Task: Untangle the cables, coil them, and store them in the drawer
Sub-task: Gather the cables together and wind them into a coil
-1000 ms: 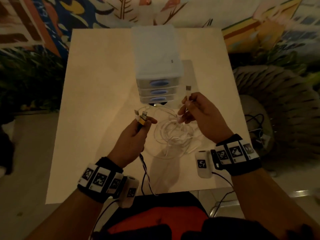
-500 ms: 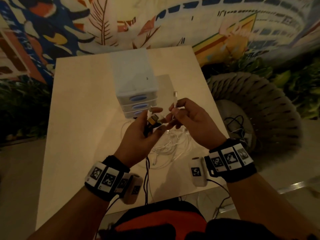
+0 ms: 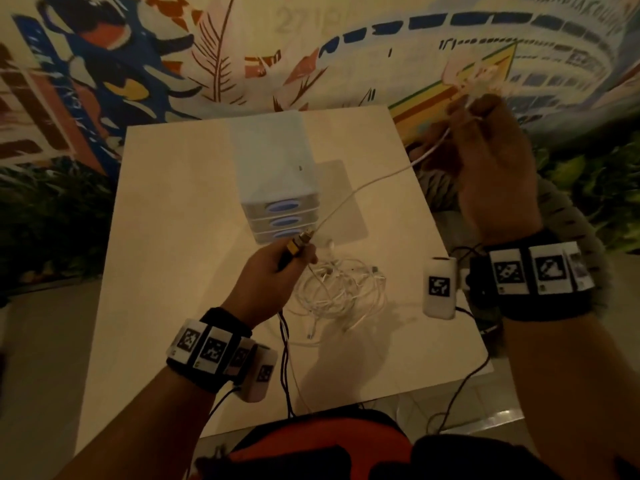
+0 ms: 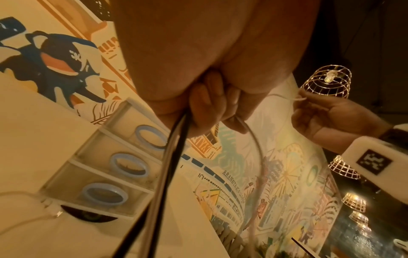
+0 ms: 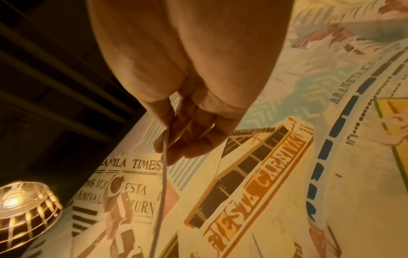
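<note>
My left hand point(image 3: 277, 268) grips a bundle of cable plugs point(image 3: 298, 241) over the table, just in front of the white drawer unit point(image 3: 273, 188); a black cable point(image 4: 176, 139) hangs down from the fist. My right hand point(image 3: 485, 140) is raised high at the right and pinches a white cable point(image 3: 363, 188) that runs taut down to the left hand. In the right wrist view the white cable point(image 5: 162, 183) leaves the curled fingers point(image 5: 189, 125). A tangle of white cables point(image 3: 339, 289) lies on the table below. All three drawers are closed.
The pale table point(image 3: 173, 237) carries only the drawer unit and the cables. A painted mural wall point(image 3: 242, 46) stands behind. A woven chair point(image 3: 568, 209) with dark cables sits at the right. Wire cage lamps point(image 4: 326, 80) hang overhead.
My right hand has swung up and to the right, drawing the white cable out of the tangle into a taut line. The left hand stayed near the drawers with the plugs.
</note>
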Demonstrator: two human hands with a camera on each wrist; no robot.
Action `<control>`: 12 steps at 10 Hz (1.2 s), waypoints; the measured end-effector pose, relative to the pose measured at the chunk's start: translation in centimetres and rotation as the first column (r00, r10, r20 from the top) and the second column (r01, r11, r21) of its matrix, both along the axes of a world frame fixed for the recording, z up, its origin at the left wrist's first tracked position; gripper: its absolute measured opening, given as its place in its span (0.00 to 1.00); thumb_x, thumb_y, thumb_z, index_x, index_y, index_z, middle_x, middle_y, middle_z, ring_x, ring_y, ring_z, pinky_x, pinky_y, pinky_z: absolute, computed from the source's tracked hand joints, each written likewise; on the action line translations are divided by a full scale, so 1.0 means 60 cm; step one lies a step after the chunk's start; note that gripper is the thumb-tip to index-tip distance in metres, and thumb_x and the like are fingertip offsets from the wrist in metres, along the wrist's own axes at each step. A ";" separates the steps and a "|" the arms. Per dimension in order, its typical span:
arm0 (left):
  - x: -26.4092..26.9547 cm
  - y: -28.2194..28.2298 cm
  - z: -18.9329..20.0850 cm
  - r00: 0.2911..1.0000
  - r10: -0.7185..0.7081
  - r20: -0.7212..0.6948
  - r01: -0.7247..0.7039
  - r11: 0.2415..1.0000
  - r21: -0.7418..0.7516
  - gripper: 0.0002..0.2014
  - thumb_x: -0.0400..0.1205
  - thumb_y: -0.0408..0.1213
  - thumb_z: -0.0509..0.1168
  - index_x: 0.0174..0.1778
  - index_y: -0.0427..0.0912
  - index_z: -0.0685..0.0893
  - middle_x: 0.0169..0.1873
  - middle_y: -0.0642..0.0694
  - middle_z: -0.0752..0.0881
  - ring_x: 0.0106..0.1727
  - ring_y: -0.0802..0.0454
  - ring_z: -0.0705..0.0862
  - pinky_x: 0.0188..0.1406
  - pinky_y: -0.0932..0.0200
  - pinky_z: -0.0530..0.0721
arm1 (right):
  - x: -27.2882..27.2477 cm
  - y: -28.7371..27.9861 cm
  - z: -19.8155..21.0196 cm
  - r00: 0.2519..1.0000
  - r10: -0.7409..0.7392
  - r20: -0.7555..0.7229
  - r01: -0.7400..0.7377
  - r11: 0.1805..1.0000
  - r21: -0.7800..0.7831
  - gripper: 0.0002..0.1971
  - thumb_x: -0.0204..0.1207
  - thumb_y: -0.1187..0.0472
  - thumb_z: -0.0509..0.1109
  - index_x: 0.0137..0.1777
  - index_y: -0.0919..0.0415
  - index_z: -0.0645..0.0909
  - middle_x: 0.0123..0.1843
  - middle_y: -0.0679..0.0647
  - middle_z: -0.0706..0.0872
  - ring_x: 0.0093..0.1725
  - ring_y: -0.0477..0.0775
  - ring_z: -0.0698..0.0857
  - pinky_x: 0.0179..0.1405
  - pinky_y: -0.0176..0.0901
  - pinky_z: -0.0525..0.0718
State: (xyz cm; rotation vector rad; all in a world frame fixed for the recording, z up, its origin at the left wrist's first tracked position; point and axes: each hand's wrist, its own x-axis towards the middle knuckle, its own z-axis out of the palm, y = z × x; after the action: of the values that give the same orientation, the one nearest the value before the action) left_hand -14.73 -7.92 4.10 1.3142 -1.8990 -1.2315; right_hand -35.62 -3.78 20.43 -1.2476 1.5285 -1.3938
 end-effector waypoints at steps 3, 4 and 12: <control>0.007 0.010 0.016 0.987 -0.153 -0.041 0.155 0.987 0.050 0.14 0.91 0.46 0.59 0.56 0.52 0.91 0.20 0.59 0.77 0.21 0.61 0.70 0.27 0.64 0.69 | -0.042 -0.032 -0.108 0.993 -0.116 -0.035 0.119 0.990 0.074 0.13 0.87 0.56 0.63 0.40 0.58 0.78 0.34 0.56 0.80 0.30 0.42 0.84 0.42 0.48 0.91; 0.012 -0.002 0.010 0.984 0.032 -0.174 -0.009 0.991 0.133 0.17 0.92 0.50 0.55 0.59 0.53 0.90 0.19 0.55 0.67 0.20 0.56 0.61 0.25 0.59 0.62 | -0.051 -0.037 -0.189 0.999 -0.018 -0.049 0.024 0.992 0.127 0.12 0.90 0.56 0.60 0.48 0.49 0.84 0.31 0.52 0.79 0.27 0.49 0.79 0.30 0.52 0.81; 0.044 -0.027 0.081 0.642 0.505 -0.577 -0.440 0.859 0.261 0.13 0.93 0.43 0.52 0.47 0.45 0.77 0.25 0.59 0.76 0.22 0.62 0.65 0.17 0.67 0.64 | -0.149 0.074 -0.353 0.814 0.382 -0.438 -0.193 0.888 0.417 0.23 0.85 0.34 0.56 0.38 0.47 0.81 0.27 0.46 0.78 0.29 0.43 0.77 0.35 0.42 0.76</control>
State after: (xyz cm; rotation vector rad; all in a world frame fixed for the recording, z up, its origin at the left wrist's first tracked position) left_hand -12.08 -9.56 8.98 1.1375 -0.9402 -1.2685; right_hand -44.55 0.67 -0.77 -1.6119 1.7375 -0.5619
